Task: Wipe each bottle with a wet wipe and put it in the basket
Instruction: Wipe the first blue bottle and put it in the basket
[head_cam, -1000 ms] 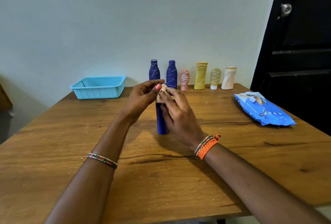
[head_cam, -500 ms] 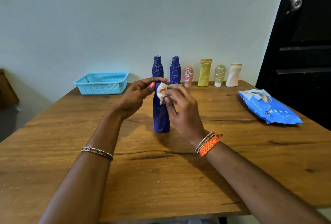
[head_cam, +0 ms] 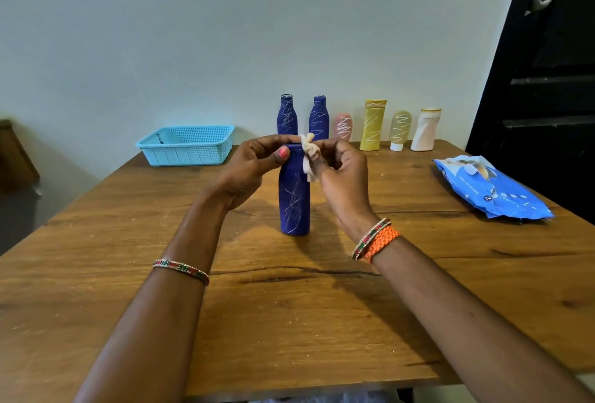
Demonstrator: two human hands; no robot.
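A dark blue bottle streaked with pale scribbles stands upright mid-table — its neck pinched by the left hand. The right hand pinches a crumpled wet wipe against the bottle's top.

Bottle standing mid-desk, both hands at its top. Basket sitting far left, behind. Six bottles lining the back edge by the wall: two tall, then four smaller running rightward. Wipes pack lying at right.
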